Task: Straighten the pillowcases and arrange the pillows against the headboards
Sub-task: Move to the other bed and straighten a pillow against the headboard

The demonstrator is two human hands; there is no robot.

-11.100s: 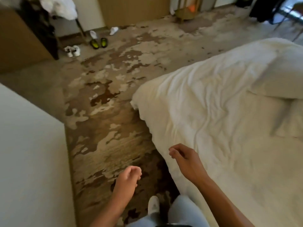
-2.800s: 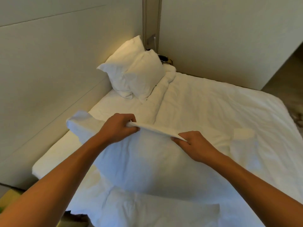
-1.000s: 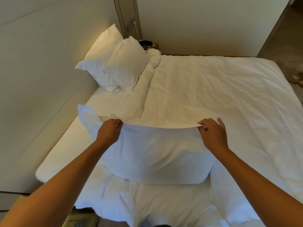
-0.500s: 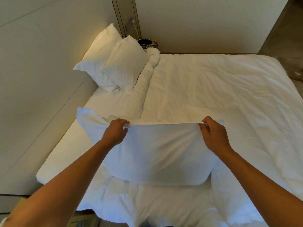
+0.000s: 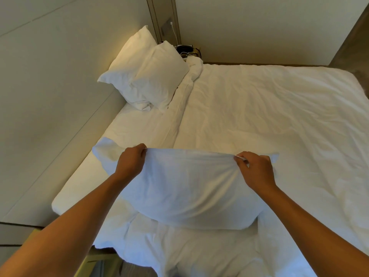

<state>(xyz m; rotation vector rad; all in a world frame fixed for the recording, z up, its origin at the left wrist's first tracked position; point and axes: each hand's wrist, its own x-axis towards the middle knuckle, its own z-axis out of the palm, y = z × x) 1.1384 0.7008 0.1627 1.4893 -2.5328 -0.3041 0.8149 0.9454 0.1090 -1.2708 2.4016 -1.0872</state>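
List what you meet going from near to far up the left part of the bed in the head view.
Rumpled duvet edge → held pillow, gripped at its top edge by left hand and right hand → bare sheet → two stacked pillows leaning on the headboard → dark device with cables.

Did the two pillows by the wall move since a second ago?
No. The two pillows still lean on the headboard in the corner beside the charger plug; only the camera shifted slightly.
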